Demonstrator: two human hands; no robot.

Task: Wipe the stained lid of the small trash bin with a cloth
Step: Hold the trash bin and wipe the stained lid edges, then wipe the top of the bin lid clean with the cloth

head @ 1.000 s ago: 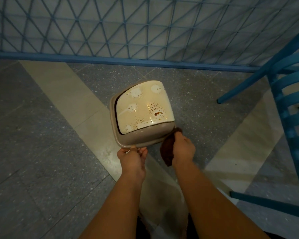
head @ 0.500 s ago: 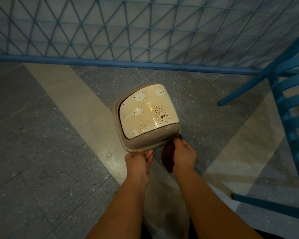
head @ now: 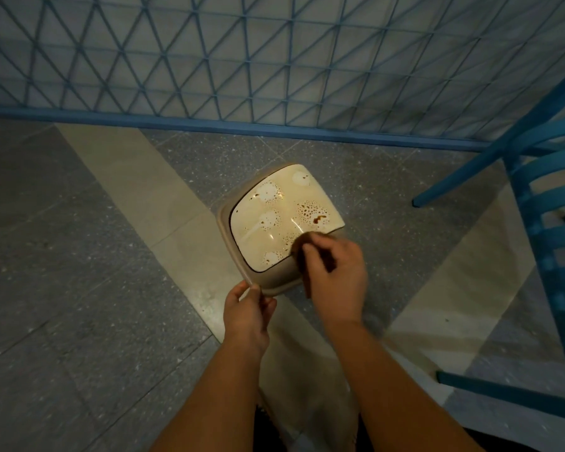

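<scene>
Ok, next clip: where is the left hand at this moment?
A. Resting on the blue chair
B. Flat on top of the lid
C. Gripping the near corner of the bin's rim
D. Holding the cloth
C. The left hand pinches the near corner of the trash bin at its rim, steadying it, while the right hand brings the brown cloth onto the near edge of the stained lid.

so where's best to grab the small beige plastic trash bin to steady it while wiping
Probably the raised rim at the near corner, from the near left. The left hand already pinches the small beige plastic trash bin there. That lip juts past the stained cream lid, leaving it free for the right hand with the dark brown cloth.
</scene>
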